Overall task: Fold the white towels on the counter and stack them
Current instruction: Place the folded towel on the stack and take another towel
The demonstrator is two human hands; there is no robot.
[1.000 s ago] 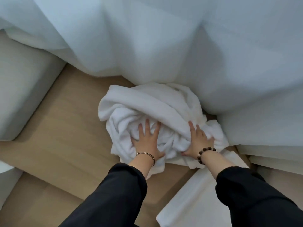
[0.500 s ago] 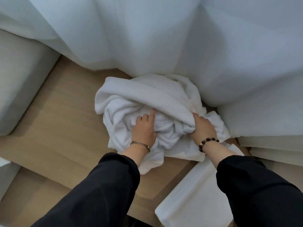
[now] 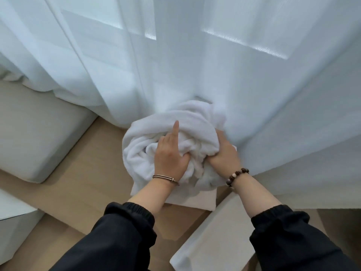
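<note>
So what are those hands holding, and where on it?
The crumpled white towel: the left hand pinches folds near its middle, and the right hand clutches its right side.

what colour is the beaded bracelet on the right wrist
Bracelet: dark brown beads, one pale; head view.

A white terry towel (image 3: 175,130) is crumpled into a loose, rounded bundle of thick, soft folds. It is bunched at the far edge of a pale wooden desk (image 3: 64,192), pressed against a sheer white curtain (image 3: 195,65). A flat corner of it trails out at the near side. The left hand (image 3: 170,155) grips its front folds and the right hand (image 3: 224,153) grips its right side.
</note>
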